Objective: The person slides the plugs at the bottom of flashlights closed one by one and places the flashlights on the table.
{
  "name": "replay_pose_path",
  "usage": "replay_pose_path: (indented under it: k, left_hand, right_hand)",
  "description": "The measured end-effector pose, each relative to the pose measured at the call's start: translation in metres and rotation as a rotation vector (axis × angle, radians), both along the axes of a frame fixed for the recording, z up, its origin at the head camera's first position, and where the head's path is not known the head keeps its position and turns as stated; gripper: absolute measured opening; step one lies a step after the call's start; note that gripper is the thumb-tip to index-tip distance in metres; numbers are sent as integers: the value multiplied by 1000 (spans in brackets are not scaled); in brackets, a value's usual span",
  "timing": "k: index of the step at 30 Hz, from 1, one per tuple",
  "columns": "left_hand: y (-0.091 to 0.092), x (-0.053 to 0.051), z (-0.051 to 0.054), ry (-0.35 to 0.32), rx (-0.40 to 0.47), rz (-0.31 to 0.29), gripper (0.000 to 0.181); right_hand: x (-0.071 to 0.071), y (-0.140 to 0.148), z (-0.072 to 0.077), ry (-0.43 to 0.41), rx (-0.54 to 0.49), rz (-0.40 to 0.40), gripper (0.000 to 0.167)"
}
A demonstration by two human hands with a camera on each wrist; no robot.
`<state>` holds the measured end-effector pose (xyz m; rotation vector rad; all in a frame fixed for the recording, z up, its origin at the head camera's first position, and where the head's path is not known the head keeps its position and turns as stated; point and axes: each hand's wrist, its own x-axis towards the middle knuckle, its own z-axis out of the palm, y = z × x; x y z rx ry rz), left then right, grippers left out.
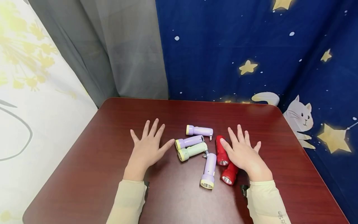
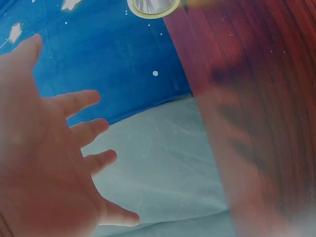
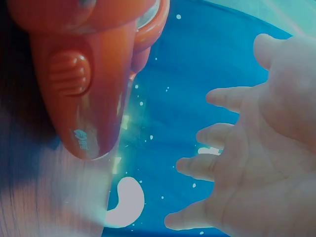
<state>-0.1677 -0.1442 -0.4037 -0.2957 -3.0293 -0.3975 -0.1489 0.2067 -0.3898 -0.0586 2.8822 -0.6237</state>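
My left hand (image 1: 146, 151) hovers palm down with fingers spread, left of a group of small flashlights. Nearest its thumb lies a lilac flashlight (image 1: 190, 142), with a pale green flashlight (image 1: 193, 151) alongside it. Two more lilac ones lie there: a lilac flashlight (image 1: 202, 131) behind and a lilac flashlight (image 1: 209, 169) in front. My right hand (image 1: 246, 154) is spread too, over the right side, partly covering a red flashlight (image 1: 230, 173). Another red flashlight (image 1: 222, 151) lies by its thumb. In the right wrist view, a gap shows between the palm and a red flashlight (image 3: 84, 98). Neither hand holds anything.
The flashlights lie on a dark red-brown table (image 1: 84, 174) with rounded corners. Behind it hang a grey curtain (image 1: 134, 46) and a blue curtain (image 1: 209, 56) with stars and a cat. White cloth (image 1: 50, 118) with a yellow print is at the left.
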Motion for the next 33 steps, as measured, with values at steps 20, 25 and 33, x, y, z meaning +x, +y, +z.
replay_pose_path:
  k: [20, 25, 33]
  left_hand:
    - [28, -15, 20, -42, -8, -165, 83]
    - [42, -31, 29, -80, -32, -202, 82]
    - [52, -54, 28, -149, -53, -195, 72]
  right_hand:
    - [-35, -20, 10, -47, 67, 89, 87]
    - [-54, -29, 14, -68, 118, 140, 78]
    - [-92, -41, 15, -61, 269, 210, 63]
